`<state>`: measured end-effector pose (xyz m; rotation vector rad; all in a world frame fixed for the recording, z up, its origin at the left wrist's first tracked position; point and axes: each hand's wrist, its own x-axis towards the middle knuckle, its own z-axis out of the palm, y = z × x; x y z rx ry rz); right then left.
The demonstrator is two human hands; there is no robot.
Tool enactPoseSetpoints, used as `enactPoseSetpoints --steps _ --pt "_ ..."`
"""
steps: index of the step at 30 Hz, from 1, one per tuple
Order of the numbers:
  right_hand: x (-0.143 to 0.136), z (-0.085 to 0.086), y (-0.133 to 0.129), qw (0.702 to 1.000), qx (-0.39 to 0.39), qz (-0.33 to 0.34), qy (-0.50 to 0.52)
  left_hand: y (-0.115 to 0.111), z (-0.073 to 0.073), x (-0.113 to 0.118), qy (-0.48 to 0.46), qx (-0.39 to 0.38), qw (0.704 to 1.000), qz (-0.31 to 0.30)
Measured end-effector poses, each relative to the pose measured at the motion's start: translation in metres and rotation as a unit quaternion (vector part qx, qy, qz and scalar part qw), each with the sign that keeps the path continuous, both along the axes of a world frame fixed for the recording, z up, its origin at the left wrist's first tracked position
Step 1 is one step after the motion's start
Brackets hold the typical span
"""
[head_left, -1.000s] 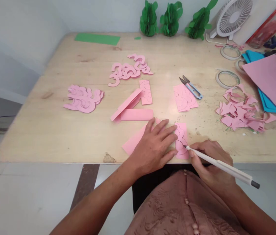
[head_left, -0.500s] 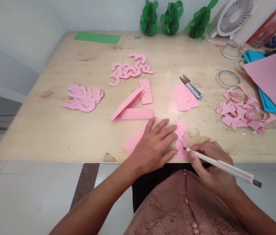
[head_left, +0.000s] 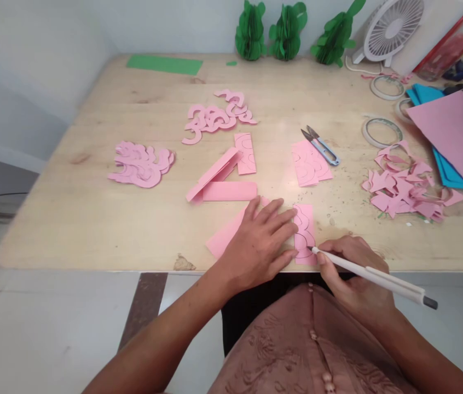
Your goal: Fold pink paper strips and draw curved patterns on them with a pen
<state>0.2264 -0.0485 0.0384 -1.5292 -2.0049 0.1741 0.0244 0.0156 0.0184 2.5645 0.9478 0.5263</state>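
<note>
My right hand (head_left: 354,279) grips a white pen (head_left: 373,276) with a dark end. Its tip touches a small pink paper piece (head_left: 304,235) at the table's front edge, which bears drawn curved lines. Spread flat, my left hand (head_left: 262,238) rests with its fingertips along that piece's left side. A plain pink strip (head_left: 225,238) lies partly hidden under the left hand. Just beyond are folded pink strips (head_left: 229,190) and a pink piece with drawn curves (head_left: 246,153).
Thread snips (head_left: 320,146) lie on marked pink pieces (head_left: 307,167). Pink scraps (head_left: 407,189), tape rolls (head_left: 382,133) and blue sheets (head_left: 449,169) are at right. Cut pink shapes (head_left: 143,164) sit at left. Green paper figures (head_left: 289,33) and a fan (head_left: 394,30) stand at the back.
Almost nothing differs. The pen's rear end has shifted very slightly left and up, while its tip stays at the same spot on the paper; the left hand keeps its place.
</note>
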Motion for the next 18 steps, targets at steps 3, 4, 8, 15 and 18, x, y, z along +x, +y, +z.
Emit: enactPoseSetpoints --steps 3,4,8,15,18 --pt "0.0003 -0.0002 -0.0002 1.0 -0.006 0.001 0.002 -0.0002 0.0008 -0.0001 0.002 -0.003 1.0 0.0" --pt "0.0004 -0.0003 -0.0004 1.0 -0.008 0.001 0.002 -0.0003 0.0011 -0.0002 0.003 -0.003 1.0 0.0" --pt "0.0011 -0.0009 -0.001 1.0 -0.01 0.004 0.004 -0.0008 0.0015 -0.0001 0.005 -0.002 1.0 0.0" --pt "0.0024 -0.0011 -0.001 1.0 -0.016 0.009 0.002 -0.0009 0.0009 -0.0001 0.005 -0.003 1.0 0.0" --pt "0.0026 -0.0011 -0.0011 1.0 -0.015 0.012 0.005 -0.0007 0.0008 0.0 0.005 -0.003 1.0 -0.001"
